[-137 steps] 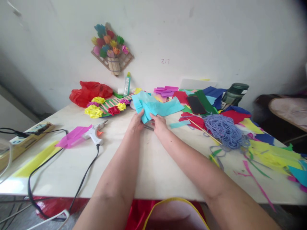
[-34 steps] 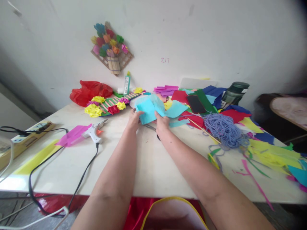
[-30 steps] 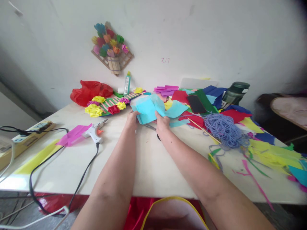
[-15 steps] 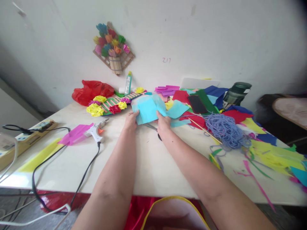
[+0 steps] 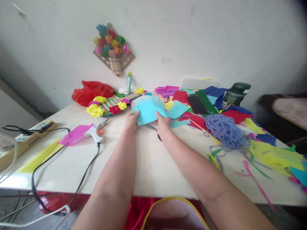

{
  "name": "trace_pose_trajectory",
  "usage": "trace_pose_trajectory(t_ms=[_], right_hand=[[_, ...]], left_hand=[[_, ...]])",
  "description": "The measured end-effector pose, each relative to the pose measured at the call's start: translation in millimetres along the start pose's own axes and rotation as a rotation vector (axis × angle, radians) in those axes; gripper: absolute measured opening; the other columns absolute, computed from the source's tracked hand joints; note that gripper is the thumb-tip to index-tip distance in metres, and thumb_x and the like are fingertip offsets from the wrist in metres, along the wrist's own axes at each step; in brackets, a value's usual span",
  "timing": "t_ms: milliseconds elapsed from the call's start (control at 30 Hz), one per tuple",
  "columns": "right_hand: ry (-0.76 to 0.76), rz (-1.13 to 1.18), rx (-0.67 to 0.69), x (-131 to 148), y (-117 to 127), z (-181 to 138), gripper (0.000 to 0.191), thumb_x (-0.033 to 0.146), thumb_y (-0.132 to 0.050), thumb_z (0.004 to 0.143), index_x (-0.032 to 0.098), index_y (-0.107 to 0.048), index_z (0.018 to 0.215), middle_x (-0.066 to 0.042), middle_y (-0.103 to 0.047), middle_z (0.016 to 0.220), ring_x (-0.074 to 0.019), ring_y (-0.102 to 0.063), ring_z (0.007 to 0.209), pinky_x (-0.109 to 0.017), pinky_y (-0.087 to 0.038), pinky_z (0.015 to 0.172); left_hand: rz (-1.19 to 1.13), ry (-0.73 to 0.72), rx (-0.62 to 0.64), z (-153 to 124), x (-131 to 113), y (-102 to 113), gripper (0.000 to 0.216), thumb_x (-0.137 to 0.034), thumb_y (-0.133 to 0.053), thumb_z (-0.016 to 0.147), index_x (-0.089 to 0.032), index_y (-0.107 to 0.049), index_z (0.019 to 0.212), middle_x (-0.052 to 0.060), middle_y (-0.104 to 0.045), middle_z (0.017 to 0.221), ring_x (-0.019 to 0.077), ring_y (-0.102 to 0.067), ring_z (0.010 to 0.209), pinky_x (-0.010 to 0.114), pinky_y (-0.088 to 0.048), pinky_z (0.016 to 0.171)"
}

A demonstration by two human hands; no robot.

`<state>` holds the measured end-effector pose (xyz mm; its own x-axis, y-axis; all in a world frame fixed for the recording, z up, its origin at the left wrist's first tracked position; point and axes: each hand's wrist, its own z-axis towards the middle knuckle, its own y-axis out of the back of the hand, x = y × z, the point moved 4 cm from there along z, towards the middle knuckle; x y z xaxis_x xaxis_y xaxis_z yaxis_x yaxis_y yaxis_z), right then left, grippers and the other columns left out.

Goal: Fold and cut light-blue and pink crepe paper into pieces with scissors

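The left hand (image 5: 131, 122) is closed on the left edge of the blue paper (image 5: 146, 112), thumb on top, while the right hand (image 5: 163, 124) pinches its near right part. The paper, part of it folded into a flat square, lies between the hands over the middle of the table (image 5: 155, 169), with a loose flap reaching right. Scissors (image 5: 152, 128) lie just near of it, partly hidden by the right hand. To the left is a glue gun (image 5: 96, 134), touching pink paper (image 5: 75, 134); farther off sits a flowered panel (image 5: 111, 107). To the right are a phone (image 5: 197, 104), a stick (image 5: 206, 131) and tangled yarn (image 5: 224, 131).
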<state>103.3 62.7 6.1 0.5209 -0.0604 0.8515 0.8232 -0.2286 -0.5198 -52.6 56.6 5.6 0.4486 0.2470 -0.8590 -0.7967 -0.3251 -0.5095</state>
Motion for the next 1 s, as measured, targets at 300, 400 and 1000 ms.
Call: trace_pose_trajectory(t_ms=[300, 400, 1000], right_hand=[[-0.021, 0.026, 0.006, 2.4, -0.4, -2.5, 0.021, 0.025, -0.071, 0.057, 0.014, -0.058, 0.070, 0.000, -0.062, 0.059, -0.0119, -0.054, 0.049, -0.024, -0.047, 0.041], [-0.016, 0.025, 0.016, 3.1, -0.3, -3.2, 0.021, 0.026, -0.070, 0.058, 0.014, -0.058, 0.070, -0.001, -0.063, 0.063, -0.0121, -0.055, 0.051, -0.024, -0.048, 0.043], [-0.058, 0.044, 0.036, 2.6, -0.4, -2.4, 0.020, 0.025, -0.068, 0.061, 0.015, -0.057, 0.075, -0.001, -0.063, 0.067, -0.0122, -0.056, 0.054, -0.025, -0.050, 0.046]], left_hand=[[0.001, -0.021, 0.018, 3.5, 2.4, 0.8, 0.029, -0.026, -0.077, 0.054, -0.011, -0.064, 0.075, 0.007, -0.068, 0.070, 0.0197, -0.065, 0.070, 0.035, -0.052, 0.075], [-0.006, -0.024, 0.021, 2.9, 2.1, 0.3, 0.029, -0.027, -0.077, 0.055, -0.011, -0.064, 0.075, 0.006, -0.068, 0.070, 0.0193, -0.065, 0.069, 0.034, -0.052, 0.074], [-0.032, 0.001, -0.113, 2.3, -0.5, 1.3, 0.017, -0.026, -0.069, 0.067, -0.012, -0.060, 0.069, 0.003, -0.064, 0.059, 0.0149, -0.061, 0.057, 0.030, -0.051, 0.065]])
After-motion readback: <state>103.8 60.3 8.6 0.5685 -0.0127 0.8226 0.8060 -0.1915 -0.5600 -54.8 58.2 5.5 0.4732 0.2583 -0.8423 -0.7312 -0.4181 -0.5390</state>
